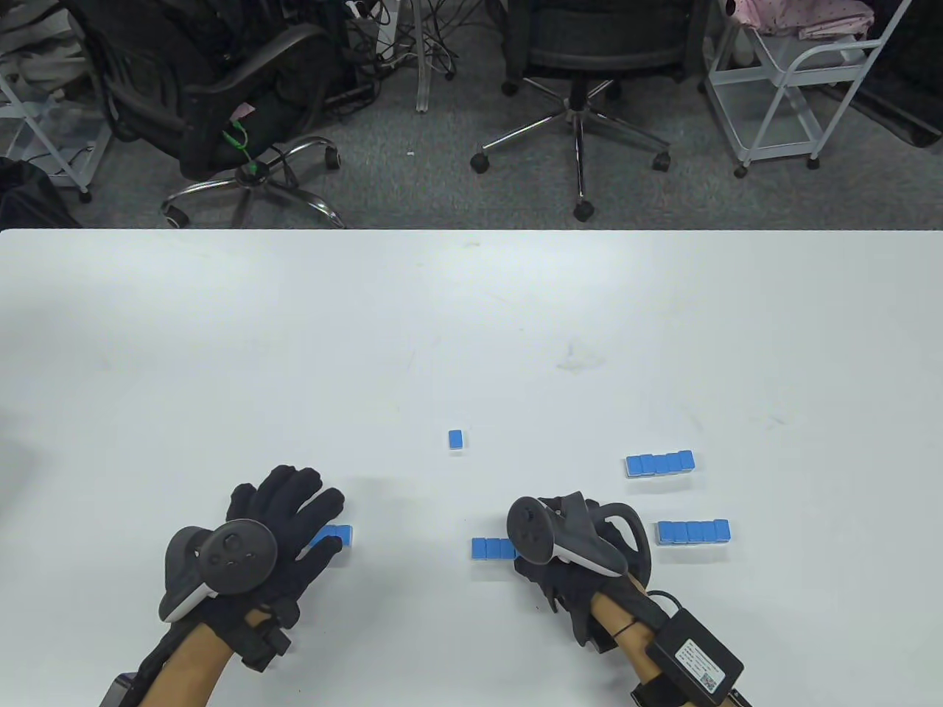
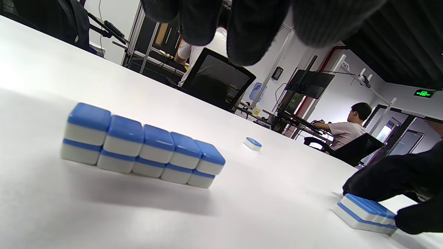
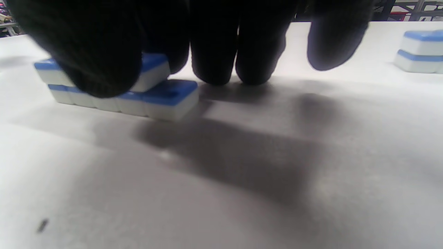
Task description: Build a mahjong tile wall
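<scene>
Mahjong tiles (image 3: pixel 162 95) look hard, slick, light: pinch the short ends. Right hand (image 1: pixel 567 549) pinches the top row; left hand (image 1: pixel 284 526) hovers flat, empty.

single tile (image 1: pixel 456 440) mid-table, two stacked rows (image 1: pixel 660 463) right, hands (image 1: pixel 284 515) nr front

Grey carpet (image 1: pixel 412 169), black office chairs (image 1: pixel 589 44), white trolley (image 1: pixel 796 66).

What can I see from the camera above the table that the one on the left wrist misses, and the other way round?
Only the table view shows both gloved hands, left hand and right hand, plus two tile rows on the right. Only the left wrist view shows that the wall is two tiles high. Both show the lone tile lying apart.
</scene>
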